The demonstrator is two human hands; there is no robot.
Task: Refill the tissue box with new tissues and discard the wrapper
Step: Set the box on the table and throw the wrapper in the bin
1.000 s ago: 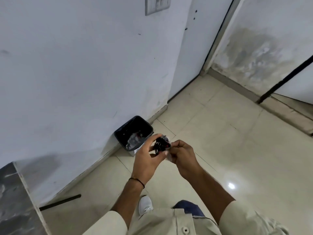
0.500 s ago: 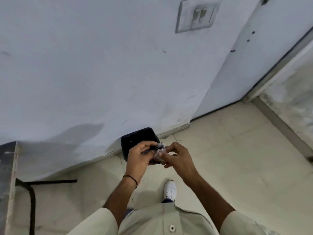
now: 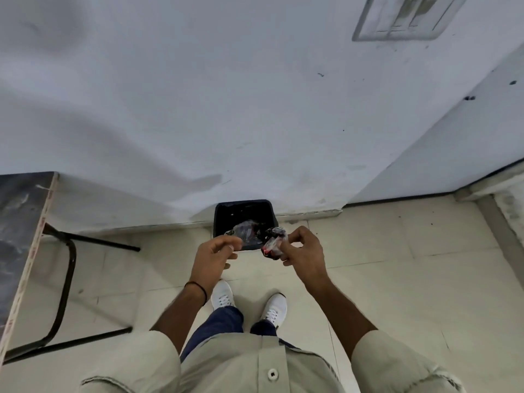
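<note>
A crumpled plastic wrapper, clear with red and black print, is pinched in my right hand just over the near right rim of the bin. The small black bin stands on the floor against the white wall and holds other crumpled plastic. My left hand hovers at the bin's near left edge, fingers curled loosely, holding nothing. No tissue box is in view.
A dark marble-topped table with black metal legs stands at the left. My white shoes are on the tiled floor just short of the bin. A switch plate hangs on the wall, a door at right.
I have stepped up to the bin and look down on it. My left hand has let go of the wrapper; the hands have parted and only the right holds it.
</note>
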